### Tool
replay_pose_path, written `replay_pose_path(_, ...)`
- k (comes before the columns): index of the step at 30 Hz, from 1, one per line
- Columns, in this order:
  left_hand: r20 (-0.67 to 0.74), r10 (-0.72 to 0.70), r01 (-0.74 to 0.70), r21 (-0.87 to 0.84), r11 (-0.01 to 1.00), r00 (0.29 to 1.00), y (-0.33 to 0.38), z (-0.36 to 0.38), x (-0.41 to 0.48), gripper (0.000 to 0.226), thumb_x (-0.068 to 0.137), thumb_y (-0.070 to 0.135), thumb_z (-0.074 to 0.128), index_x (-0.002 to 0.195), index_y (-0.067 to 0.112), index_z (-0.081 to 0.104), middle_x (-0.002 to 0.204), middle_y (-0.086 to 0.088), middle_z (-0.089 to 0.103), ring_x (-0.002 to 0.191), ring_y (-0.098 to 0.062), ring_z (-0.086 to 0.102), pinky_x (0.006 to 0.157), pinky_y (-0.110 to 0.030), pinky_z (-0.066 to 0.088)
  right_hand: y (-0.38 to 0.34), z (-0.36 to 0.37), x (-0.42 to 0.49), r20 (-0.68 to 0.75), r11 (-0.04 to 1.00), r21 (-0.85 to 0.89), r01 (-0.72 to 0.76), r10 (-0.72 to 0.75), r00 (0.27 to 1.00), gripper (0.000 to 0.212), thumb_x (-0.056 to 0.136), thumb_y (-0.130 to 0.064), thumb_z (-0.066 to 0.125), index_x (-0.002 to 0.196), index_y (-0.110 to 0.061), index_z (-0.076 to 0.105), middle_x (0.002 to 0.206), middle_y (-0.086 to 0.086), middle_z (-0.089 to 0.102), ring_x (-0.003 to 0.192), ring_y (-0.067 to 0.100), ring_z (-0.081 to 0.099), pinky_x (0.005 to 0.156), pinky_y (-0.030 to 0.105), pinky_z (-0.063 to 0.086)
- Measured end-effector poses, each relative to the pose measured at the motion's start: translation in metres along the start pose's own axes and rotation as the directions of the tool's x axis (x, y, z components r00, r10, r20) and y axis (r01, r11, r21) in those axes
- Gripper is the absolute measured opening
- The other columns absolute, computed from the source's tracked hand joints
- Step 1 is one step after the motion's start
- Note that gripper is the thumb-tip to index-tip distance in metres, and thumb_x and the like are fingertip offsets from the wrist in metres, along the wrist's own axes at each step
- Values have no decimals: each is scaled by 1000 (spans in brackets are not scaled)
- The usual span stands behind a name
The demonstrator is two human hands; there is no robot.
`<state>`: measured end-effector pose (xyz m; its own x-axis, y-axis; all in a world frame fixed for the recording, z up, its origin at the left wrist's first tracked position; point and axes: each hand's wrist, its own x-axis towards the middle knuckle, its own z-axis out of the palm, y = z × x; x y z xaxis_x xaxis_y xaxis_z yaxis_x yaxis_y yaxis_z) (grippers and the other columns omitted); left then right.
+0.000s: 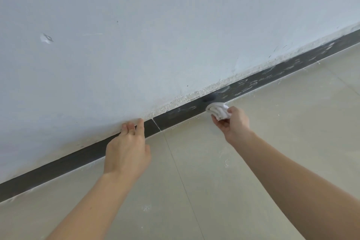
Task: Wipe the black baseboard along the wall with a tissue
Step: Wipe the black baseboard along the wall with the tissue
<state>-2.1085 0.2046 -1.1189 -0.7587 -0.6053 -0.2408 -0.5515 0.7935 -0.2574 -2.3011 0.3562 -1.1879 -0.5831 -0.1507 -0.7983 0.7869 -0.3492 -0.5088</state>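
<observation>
The black baseboard (175,116) runs along the foot of the pale wall (155,25), where it meets the tiled floor (253,142). The right hand (232,122) pinches a crumpled white tissue (218,111) between thumb and curled fingers, pressing it against the lower edge of the baseboard beside a dark smudge. The left hand (127,152) has straight fingers, close together, their tips touching the wall just above the baseboard's top edge, next to a joint in the strip. White smears mark the baseboard toward the right
</observation>
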Motion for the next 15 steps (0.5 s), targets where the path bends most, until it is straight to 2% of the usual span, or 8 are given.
replay_pose_path(2,-17,17,-17,-30,999,1000,0,-3,-1,58,72,12,63,128,3,53,117,-19,65,99,-28,66,48,-28,44,14,2,-9,70,995,-67,-71,76,995,12,93,-3,42,96,1,53,92,20,61,70,26,61,56,33,60)
replay_pose_path(5,-31,-8,7,-13,1000,999,5,-9,0,58,85,18,48,141,9,35,134,-12,52,115,-23,57,62,-30,48,56,16,-23,243,953,-249,-172,233,941,24,94,-3,43,115,3,53,101,22,62,75,26,63,55,29,59)
replay_pose_path(7,-62,-11,8,-40,999,998,8,-11,-1,57,87,18,44,142,9,31,135,-12,49,117,-24,54,68,-33,48,81,32,-33,303,930,-313,-194,292,907,23,95,-4,44,115,3,54,103,21,63,77,25,65,60,29,59)
replay_pose_path(11,-75,-10,9,-18,1000,997,8,-11,-2,58,90,20,38,145,14,22,142,-6,41,123,-19,49,73,-30,46,96,54,-42,330,951,-198,-236,292,898,21,94,1,41,107,7,57,87,20,66,72,26,66,64,32,59)
replay_pose_path(13,-82,-27,23,-54,998,996,8,-12,-2,58,89,19,39,145,16,23,142,-5,42,123,-19,49,72,-30,45,83,55,-38,319,965,-119,-233,260,911,20,92,4,40,99,9,57,82,22,65,66,28,66,59,33,60)
replay_pose_path(15,-84,-35,28,-82,996,996,7,-11,-2,58,89,18,39,145,17,24,143,-3,41,123,-19,49,68,-30,43,63,49,-32,309,976,-67,-206,217,926,24,90,7,37,106,13,55,83,24,63,61,28,66,52,32,59)
